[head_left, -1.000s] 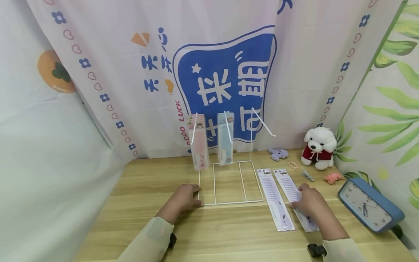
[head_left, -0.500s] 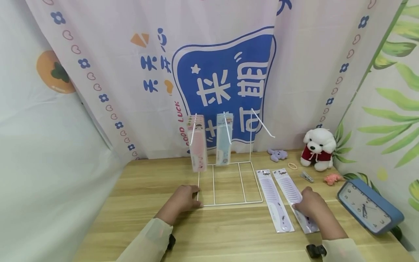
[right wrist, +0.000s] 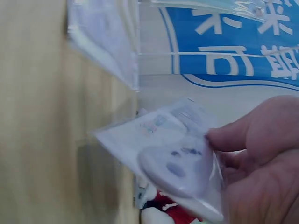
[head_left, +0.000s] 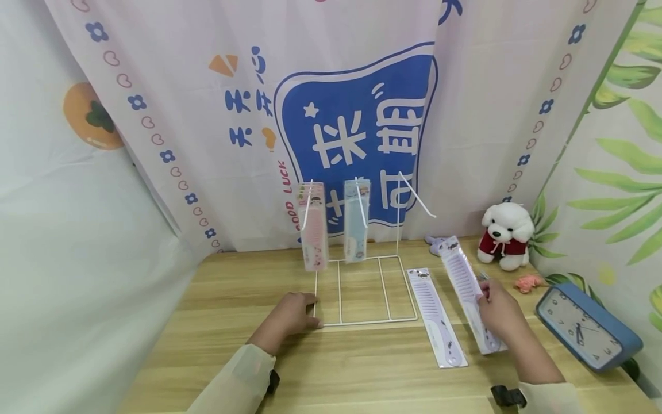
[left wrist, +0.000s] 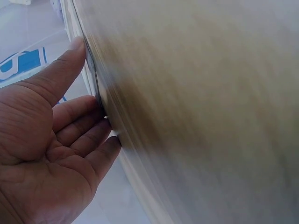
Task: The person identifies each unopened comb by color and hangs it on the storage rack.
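Note:
A white wire display rack point(head_left: 367, 320) stands on the table with pink packaged combs point(head_left: 314, 236) on its left hook and blue packaged combs point(head_left: 356, 224) on its middle hook. My left hand point(head_left: 292, 312) rests at the rack's front left corner. In the left wrist view, that hand's thumb and loosely bent fingertips point(left wrist: 114, 140) touch along the wire and tabletop, apart from each other. My right hand point(head_left: 499, 310) pinches a purple comb in a clear package point(head_left: 465, 282), raised and tilted off the table. Another purple packaged comb point(head_left: 437, 319) lies flat between rack and right hand.
The rack's right hook point(head_left: 418, 195) bears nothing. A purple plush piece point(head_left: 434, 244) is partly hidden behind the raised package. To the right are a white toy dog point(head_left: 507, 230), a coral-coloured trinket point(head_left: 528, 283) and a blue clock point(head_left: 587, 325). A printed curtain hangs behind.
My right hand has lifted the right purple packaged comb off the table, its top end rising toward the back. The left hand and the rack stay put.

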Demonstrator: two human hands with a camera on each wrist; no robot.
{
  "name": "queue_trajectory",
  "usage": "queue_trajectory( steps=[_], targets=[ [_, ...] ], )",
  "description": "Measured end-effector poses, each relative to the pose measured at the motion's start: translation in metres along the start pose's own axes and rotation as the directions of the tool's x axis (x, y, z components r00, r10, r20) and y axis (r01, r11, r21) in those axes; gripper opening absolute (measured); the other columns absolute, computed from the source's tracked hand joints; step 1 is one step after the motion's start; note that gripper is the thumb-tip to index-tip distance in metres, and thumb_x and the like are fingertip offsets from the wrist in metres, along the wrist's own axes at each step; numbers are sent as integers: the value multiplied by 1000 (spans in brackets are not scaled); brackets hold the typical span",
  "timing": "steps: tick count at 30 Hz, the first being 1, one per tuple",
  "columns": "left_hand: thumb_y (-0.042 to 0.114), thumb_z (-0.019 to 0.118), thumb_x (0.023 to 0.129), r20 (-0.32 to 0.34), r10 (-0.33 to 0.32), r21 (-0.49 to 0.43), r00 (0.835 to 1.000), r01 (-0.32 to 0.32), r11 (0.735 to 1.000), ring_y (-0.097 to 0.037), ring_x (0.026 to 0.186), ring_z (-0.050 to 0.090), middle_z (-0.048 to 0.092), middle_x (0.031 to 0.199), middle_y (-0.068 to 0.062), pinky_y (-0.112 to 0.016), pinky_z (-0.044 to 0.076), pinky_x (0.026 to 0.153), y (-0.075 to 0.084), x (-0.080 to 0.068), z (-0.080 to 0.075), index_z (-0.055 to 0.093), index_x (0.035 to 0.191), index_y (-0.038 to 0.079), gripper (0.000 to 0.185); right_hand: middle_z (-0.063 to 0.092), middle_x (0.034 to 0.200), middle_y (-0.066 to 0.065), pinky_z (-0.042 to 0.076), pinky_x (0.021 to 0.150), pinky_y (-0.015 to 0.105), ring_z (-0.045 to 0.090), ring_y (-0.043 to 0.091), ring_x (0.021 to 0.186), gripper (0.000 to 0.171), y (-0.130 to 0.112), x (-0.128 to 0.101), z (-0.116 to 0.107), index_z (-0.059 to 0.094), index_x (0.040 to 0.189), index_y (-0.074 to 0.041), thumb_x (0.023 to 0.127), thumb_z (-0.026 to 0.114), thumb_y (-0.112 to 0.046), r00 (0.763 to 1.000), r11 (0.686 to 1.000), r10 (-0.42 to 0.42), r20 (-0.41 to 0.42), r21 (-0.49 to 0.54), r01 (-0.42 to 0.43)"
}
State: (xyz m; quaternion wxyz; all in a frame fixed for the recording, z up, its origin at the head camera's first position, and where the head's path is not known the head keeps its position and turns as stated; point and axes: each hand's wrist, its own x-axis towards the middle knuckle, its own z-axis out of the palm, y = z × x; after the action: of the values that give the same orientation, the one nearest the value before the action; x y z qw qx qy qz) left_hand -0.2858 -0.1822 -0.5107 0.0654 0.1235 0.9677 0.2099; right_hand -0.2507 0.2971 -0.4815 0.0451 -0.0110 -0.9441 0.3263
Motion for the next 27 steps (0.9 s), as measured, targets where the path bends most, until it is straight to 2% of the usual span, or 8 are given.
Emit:
queue_trajectory(
  steps=[6,9,11,14,17,18,22,27],
  targets=[
    [30,95,86,4,10,15,1000,-10,1000,-44,138,63,69,146,-21,-56,50,119,1,0,0,72,138,4,62,59,128,29,55,87,43,64,49,119,29,1,-1,-18,47,137,6,115,47,-13,998,988,-24,-53,153,32],
    [30,95,86,6,11,16,1000,-11,1000,-43,138,63,69,146,-21,-56,50,119,2,1,0,72,138,4,62,53,132,25,61,85,32,65,40,125,26,3,1,-22,44,135,4,115,49,-11,999,941,-34,-29,334,42],
    [30,95,86,2,12,17,1000,-12,1000,-44,137,63,70,144,-21,-56,50,118,2,1,0,72,137,3,62,52,129,18,63,84,27,68,23,121,23,3,3,-23,43,132,4,114,52,-8,998,877,-66,-16,477,66],
    [29,95,86,2,8,14,1000,-8,1000,-43,136,64,70,143,-22,-56,51,118,3,1,-1,72,137,3,62,51,123,7,65,86,26,65,3,112,19,-1,5,-20,44,126,2,112,57,-2,986,719,-168,0,684,123],
    [29,96,85,0,9,16,1000,-9,1000,-43,135,65,70,142,-22,-56,52,117,3,1,-2,73,136,4,61,55,119,0,66,88,28,67,3,112,18,-10,4,-15,49,123,-2,109,58,5,956,592,-295,3,785,180],
    [29,96,86,0,8,16,1000,-8,1000,-43,135,65,70,143,-22,-56,51,117,3,1,-2,73,136,4,61,57,119,-1,66,89,29,68,5,112,19,-14,3,-12,50,123,-3,108,58,6,944,578,-330,6,792,197],
    [29,95,86,1,-4,10,1000,4,1000,-44,138,63,68,147,-21,-57,50,119,3,1,-2,72,137,5,60,61,117,0,67,89,32,71,7,112,18,-33,1,-5,50,123,2,108,59,5,922,613,-387,22,753,239],
    [28,94,87,3,-3,24,1000,3,1000,-44,139,62,68,148,-21,-57,49,119,2,1,-2,72,138,4,61,63,121,2,67,90,33,71,7,112,19,-49,2,-1,47,122,5,109,60,1,927,666,-367,71,716,209]
  ],
)
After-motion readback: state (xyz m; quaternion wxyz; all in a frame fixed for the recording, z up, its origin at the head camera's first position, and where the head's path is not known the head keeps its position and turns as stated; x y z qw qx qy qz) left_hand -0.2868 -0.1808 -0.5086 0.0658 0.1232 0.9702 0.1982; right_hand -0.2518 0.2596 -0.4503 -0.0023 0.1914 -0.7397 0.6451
